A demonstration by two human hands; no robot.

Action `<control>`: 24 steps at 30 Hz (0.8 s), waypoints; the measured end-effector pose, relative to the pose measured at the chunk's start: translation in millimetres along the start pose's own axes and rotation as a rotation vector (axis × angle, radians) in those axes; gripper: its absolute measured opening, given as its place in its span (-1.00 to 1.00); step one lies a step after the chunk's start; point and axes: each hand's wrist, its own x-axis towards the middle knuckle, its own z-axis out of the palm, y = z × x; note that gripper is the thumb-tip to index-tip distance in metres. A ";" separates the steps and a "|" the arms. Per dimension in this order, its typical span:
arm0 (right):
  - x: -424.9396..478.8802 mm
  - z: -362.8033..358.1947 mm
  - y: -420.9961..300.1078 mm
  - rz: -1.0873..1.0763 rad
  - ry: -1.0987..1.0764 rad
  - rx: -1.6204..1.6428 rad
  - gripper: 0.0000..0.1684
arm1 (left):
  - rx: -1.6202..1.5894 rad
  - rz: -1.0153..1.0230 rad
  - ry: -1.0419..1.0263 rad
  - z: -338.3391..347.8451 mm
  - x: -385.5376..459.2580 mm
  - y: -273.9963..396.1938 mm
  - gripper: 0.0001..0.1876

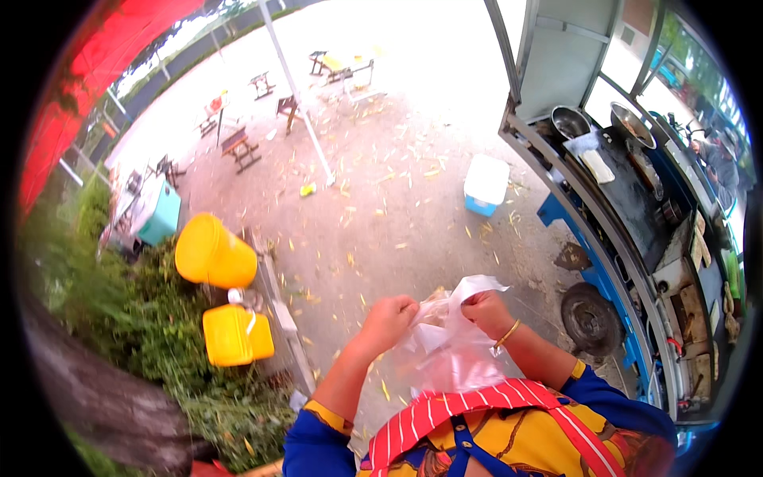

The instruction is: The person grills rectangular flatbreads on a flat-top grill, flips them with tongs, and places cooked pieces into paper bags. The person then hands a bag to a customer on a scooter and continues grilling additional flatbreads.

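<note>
A thin translucent plastic bag (456,358) hangs in front of my red striped apron (444,411). My left hand (390,322) pinches one side of its top, fingers curled in. On the other side, my right hand (489,313) grips the bag, and a white flap of it sticks up past the fingers. Between the two hands, something pale brownish shows through the plastic; what it is I cannot tell. A gold bangle (506,335) circles my right wrist.
To the right stands a food cart with a dark griddle (626,191), steel bowls (570,122) and a wheel (592,318). A white-and-blue cooler box (486,185) is on the pavement. Yellow plastic containers (216,250) line the left kerb (280,304). A person (718,161) is beyond the cart.
</note>
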 end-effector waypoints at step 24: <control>622.2 -83.3 -218.7 -0.141 0.274 0.306 -0.77 | -0.456 -0.139 0.200 -297.2 622.6 -43.7 -0.91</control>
